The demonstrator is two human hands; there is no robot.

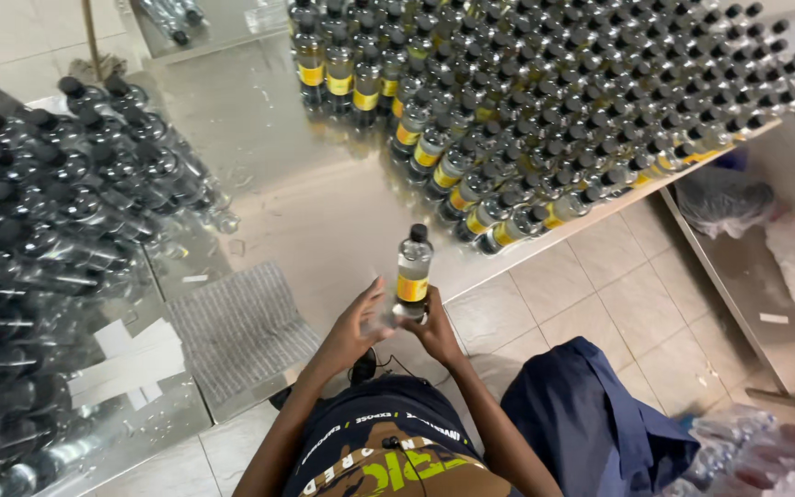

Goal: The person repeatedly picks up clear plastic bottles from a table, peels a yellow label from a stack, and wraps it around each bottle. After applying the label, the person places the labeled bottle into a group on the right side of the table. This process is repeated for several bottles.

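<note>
I hold a small clear bottle with a black cap and a yellow label upright over the near edge of a shiny metal table. My left hand cups its lower left side. My right hand grips its base from the right. A large crowd of labelled, black-capped bottles stands on the far right part of the table. On the left lies a heap of unlabelled black-capped bottles.
A grey ribbed mat lies on the table by my left arm, with white paper strips beside it. Tiled floor shows at right, with a metal shelf holding plastic bags. More bagged bottles sit at bottom right.
</note>
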